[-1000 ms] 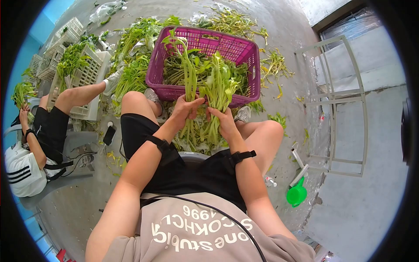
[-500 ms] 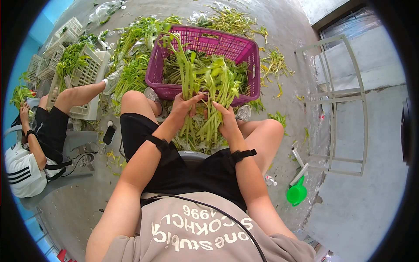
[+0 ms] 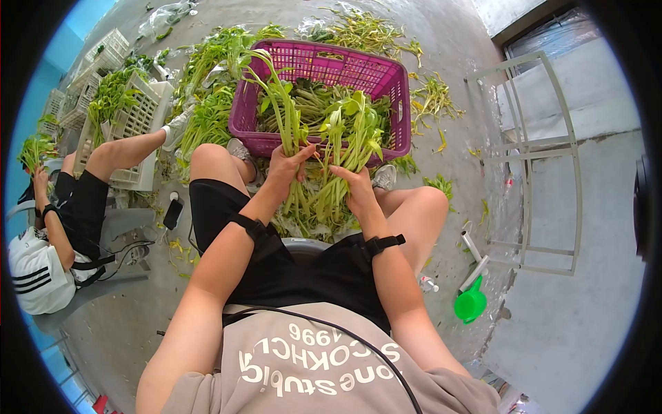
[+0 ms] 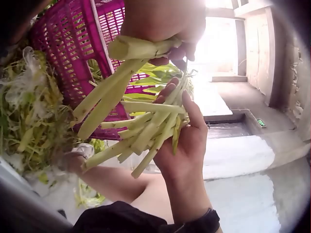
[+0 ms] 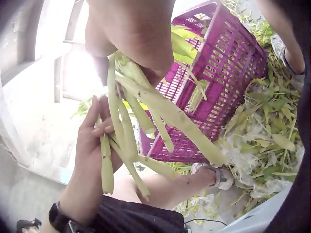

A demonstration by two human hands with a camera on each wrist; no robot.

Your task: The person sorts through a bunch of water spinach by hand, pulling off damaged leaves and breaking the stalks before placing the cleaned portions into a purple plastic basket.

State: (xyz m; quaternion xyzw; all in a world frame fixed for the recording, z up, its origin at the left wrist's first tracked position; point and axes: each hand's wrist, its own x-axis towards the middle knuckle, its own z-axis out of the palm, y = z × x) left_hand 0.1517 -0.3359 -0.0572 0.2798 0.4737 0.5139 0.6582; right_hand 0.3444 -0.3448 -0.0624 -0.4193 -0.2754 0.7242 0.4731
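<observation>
My left hand (image 3: pixel 283 171) grips a few thick green stalks (image 3: pixel 277 93), whose tops lean left over the rim of the purple basket (image 3: pixel 252 141). Beside it my right hand (image 3: pixel 357 188) holds a fuller leafy bunch (image 3: pixel 355 134), thumb across the stems. The hands are close together in front of the basket. In the left wrist view, cut stem ends (image 4: pixel 104 92) stick out below the left hand (image 4: pixel 163 22), and the right hand (image 4: pixel 184 145) cradles several thinner stems (image 4: pixel 150 128). The right wrist view shows the left hand (image 5: pixel 87 155) behind stem ends (image 5: pixel 170 109) from the right hand (image 5: pixel 133 29).
Leafy greens (image 3: pixel 207 121) lie left of the basket, yellowed stalks (image 3: pixel 365 34) behind it. Another person (image 3: pixel 52 255) sits at far left by pale crates (image 3: pixel 134 121). A phone (image 3: pixel 173 214), a green plastic item (image 3: pixel 470 303) and a metal frame (image 3: pixel 527 162) are around.
The stalks in my left hand have tilted further left, and the bunch in my right hand has tipped slightly right, widening the gap between their tops. Both hands have kept their hold.
</observation>
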